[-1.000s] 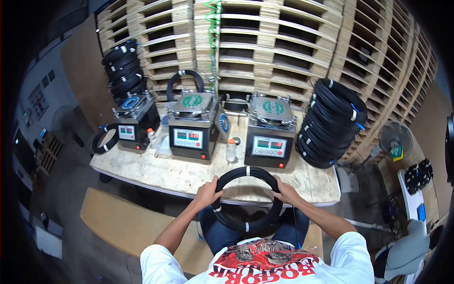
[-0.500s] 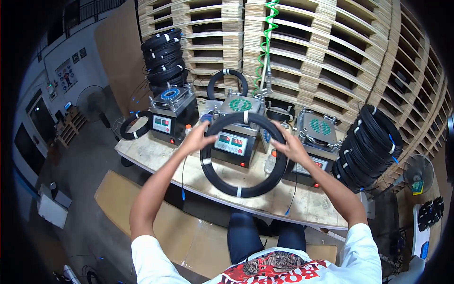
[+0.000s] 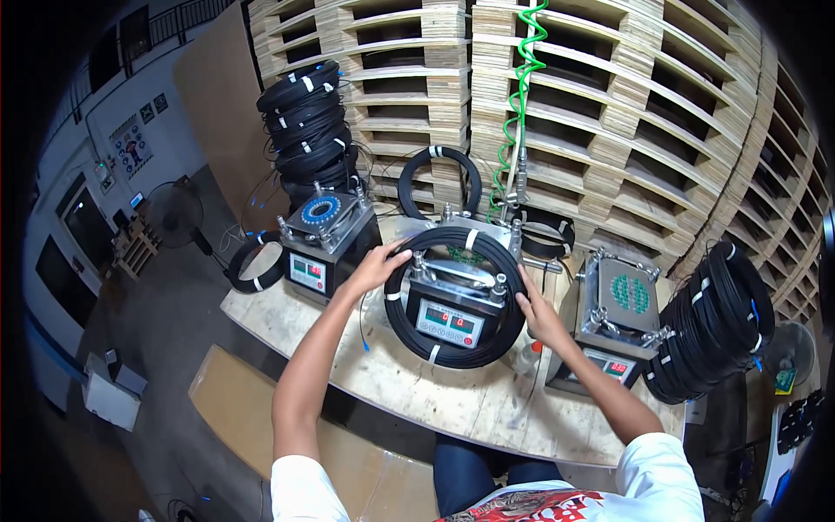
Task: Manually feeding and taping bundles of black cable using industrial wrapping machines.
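Both my hands hold up a coil of black cable (image 3: 478, 355) bound with white tape bands. My left hand (image 3: 380, 267) grips its upper left rim, thumb laid across it. My right hand (image 3: 539, 315) is closed on its right side, though the fingertips are partly hidden behind the cable. Through the ring I see the front panel and metal clamp top of the middle machine (image 3: 448, 324); whether the coil touches it I cannot tell. A thin cable end with a blue tip hangs below my left hand.
Similar machines stand at left (image 3: 306, 271) and right (image 3: 600, 365) on the wooden table (image 3: 417, 400). Stacked black coils rise at back left (image 3: 304, 130) and right (image 3: 709, 326). Another coil (image 3: 439, 152) leans behind. A clear bottle (image 3: 528, 357) stands near my right hand. Wooden pallets (image 3: 600, 113) wall the back.
My head view has shifted, so the table sits lower. The coil has moved toward the middle machine, and my right hand has slid lower along its right side.
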Action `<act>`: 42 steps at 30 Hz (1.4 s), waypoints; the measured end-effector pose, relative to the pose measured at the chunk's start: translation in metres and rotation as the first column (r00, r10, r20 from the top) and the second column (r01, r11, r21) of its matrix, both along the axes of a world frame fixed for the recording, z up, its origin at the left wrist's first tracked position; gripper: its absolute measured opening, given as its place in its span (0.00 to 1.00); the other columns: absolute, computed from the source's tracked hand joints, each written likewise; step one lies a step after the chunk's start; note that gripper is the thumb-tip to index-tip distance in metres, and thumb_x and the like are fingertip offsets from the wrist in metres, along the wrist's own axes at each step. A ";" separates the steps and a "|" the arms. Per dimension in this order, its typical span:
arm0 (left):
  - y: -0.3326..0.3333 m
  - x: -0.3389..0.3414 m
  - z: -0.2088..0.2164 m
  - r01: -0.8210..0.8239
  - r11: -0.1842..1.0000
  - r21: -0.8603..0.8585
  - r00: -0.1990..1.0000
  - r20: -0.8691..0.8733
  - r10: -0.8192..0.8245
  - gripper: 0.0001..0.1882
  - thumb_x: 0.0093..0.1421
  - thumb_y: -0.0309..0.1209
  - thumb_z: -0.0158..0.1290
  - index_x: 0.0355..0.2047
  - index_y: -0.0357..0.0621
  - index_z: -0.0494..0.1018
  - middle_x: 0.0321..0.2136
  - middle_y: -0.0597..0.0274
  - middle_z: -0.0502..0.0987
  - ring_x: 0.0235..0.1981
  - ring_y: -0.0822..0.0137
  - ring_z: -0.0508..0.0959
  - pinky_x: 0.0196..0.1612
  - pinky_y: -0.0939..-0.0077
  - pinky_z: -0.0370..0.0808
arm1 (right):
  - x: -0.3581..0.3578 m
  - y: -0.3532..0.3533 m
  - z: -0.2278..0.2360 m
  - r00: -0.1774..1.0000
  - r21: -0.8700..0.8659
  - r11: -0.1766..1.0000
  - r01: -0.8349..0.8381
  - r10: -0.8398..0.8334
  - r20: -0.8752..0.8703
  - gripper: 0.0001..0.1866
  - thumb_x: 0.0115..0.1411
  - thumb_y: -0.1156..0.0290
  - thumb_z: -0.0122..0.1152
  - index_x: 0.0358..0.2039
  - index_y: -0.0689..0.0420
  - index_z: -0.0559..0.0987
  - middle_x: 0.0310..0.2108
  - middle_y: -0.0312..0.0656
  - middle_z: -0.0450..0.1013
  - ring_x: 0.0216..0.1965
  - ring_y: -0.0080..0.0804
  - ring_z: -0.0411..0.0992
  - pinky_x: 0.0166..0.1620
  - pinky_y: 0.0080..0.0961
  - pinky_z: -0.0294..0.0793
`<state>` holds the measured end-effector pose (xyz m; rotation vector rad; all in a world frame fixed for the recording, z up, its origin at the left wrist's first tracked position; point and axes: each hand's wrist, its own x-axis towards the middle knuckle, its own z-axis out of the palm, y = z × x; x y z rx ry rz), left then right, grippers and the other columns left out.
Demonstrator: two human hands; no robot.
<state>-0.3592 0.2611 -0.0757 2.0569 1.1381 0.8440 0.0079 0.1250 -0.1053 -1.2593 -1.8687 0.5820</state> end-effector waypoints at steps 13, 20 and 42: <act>-0.008 0.008 0.027 -0.103 0.985 0.137 0.973 -0.192 0.128 0.18 0.66 0.41 0.51 0.52 0.46 0.72 0.36 0.40 0.80 0.42 0.40 0.79 0.43 0.55 0.75 | -0.026 -0.019 0.018 0.961 -0.211 0.962 0.173 -0.211 -0.176 0.28 0.72 0.67 0.44 0.70 0.53 0.56 0.65 0.53 0.62 0.66 0.43 0.61 0.64 0.30 0.59; -0.013 -0.005 0.003 -0.033 0.986 0.164 0.999 -0.031 0.039 0.22 0.70 0.36 0.45 0.60 0.39 0.67 0.40 0.36 0.79 0.44 0.42 0.80 0.47 0.58 0.74 | -0.067 -0.038 -0.004 0.816 0.024 0.824 0.565 -0.555 -0.163 0.21 0.72 0.71 0.42 0.63 0.59 0.66 0.48 0.56 0.72 0.47 0.51 0.73 0.52 0.34 0.69; -0.113 -0.006 -0.012 -0.109 0.919 0.379 0.985 -0.081 0.150 0.18 0.65 0.41 0.53 0.41 0.37 0.79 0.56 0.28 0.61 0.49 0.38 0.72 0.55 0.56 0.67 | -0.238 -0.066 -0.022 0.443 -0.309 0.933 -0.182 -0.203 -0.873 0.16 0.71 0.60 0.49 0.44 0.61 0.75 0.38 0.40 0.76 0.39 0.24 0.76 0.45 0.24 0.76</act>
